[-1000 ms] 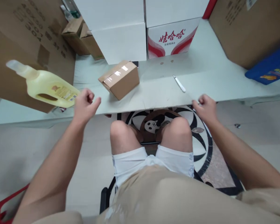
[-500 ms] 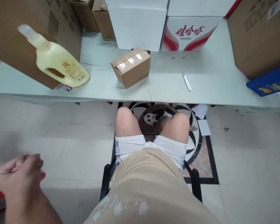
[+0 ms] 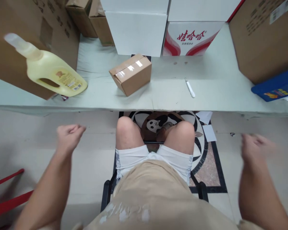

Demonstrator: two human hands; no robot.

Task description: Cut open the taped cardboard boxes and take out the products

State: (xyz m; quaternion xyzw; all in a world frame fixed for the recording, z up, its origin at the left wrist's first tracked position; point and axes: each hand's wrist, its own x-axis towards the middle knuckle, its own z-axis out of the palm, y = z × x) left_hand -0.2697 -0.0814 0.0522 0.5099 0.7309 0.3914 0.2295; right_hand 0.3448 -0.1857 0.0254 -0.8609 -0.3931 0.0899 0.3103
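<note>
My left hand is closed in a fist over the floor, in front of the table's left part. No object shows in it. My right hand is raised on the far right with its fingers curled, partly smeared by motion; I see nothing in it. Neither hand touches the table. Ahead, a small taped cardboard box sits at an angle on the cloth. A white utility knife lies to its right. On the left stands a pale yellow jug-like bottle with a handle.
A green cloth covers the table. Large cartons flank it, with white boxes at the back. A blue package lies at right. A red stool stands lower left; papers lie on the floor.
My left hand has moved up and right from the lower left, away from what was beside it there. My right hand now shows on the right. The view has shifted slightly.
</note>
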